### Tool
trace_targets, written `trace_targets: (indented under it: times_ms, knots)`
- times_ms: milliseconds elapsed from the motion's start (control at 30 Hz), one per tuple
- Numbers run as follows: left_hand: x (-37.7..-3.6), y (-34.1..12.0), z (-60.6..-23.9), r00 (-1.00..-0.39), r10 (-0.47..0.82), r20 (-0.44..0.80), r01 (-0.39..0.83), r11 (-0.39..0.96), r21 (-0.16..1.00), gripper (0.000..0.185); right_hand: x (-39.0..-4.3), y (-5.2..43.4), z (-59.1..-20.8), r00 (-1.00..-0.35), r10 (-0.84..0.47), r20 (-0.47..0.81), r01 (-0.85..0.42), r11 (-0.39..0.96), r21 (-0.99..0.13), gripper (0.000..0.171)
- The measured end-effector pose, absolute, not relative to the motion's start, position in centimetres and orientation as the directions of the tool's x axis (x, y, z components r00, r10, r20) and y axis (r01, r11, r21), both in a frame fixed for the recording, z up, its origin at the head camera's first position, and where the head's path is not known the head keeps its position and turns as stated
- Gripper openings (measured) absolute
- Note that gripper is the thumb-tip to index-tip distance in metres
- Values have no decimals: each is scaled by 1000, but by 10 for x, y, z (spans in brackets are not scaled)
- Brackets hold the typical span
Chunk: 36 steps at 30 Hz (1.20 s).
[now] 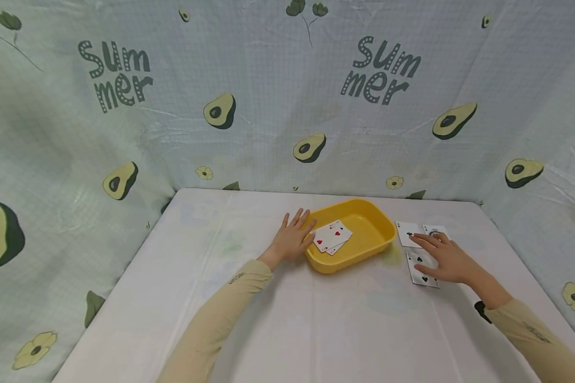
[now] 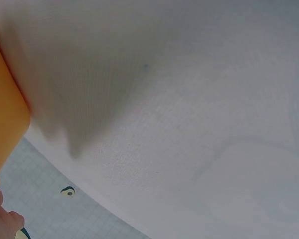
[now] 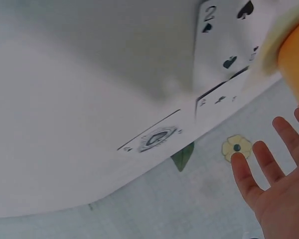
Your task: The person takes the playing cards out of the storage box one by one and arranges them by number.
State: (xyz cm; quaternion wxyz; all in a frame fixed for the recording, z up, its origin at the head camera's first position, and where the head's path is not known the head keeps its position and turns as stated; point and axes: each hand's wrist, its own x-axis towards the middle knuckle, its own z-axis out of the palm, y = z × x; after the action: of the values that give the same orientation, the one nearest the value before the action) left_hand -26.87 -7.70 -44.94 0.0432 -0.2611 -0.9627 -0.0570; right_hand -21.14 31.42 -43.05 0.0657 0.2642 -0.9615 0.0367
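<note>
My left hand [image 1: 289,236] rests at the left rim of a yellow plastic basin [image 1: 371,215], its fingers spread and straight. Inside the basin lie overlapping playing cards [image 1: 325,235] with red hearts. Spread fingers mark my right hand [image 1: 444,260], held over face-up cards on the table and gripping none of them. Under its thumb side lies the two of spades [image 3: 223,50], partly covered in the head view. An ace of clubs [image 1: 403,227] lies beyond the fingertips, beside an ace of spades [image 1: 433,229] with a large ornate pip.
A white cloth [image 1: 287,330] covers the table. Behind and at the sides hangs a pale curtain [image 1: 268,80] printed with avocados, flowers and the word summer. A dark band [image 1: 482,312] circles the right wrist by the beige sleeve [image 1: 532,335].
</note>
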Motion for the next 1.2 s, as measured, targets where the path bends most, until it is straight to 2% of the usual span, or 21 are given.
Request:
trace_targets:
  times_ms: [433, 700, 933, 1200]
  knots:
    - [-269, -76, -447, -853, 507, 123, 519, 850, 90, 49, -234, 278, -420, -746, -614, 258, -637, 770, -10, 61]
    - [-270, -75, -446, -855, 505, 118, 516, 851, 98, 49, -244, 258, -415, -772, -597, 216, -617, 787, -30, 63]
    - [-271, -75, -446, -857, 501, 120, 512, 854, 93, 49, -256, 244, -415, -738, -633, 234, -655, 755, -25, 62]
    - [-272, -75, -445, -854, 503, 135, 517, 850, 99, 48, -270, 225, -412, -748, -637, 189, -652, 757, -30, 62]
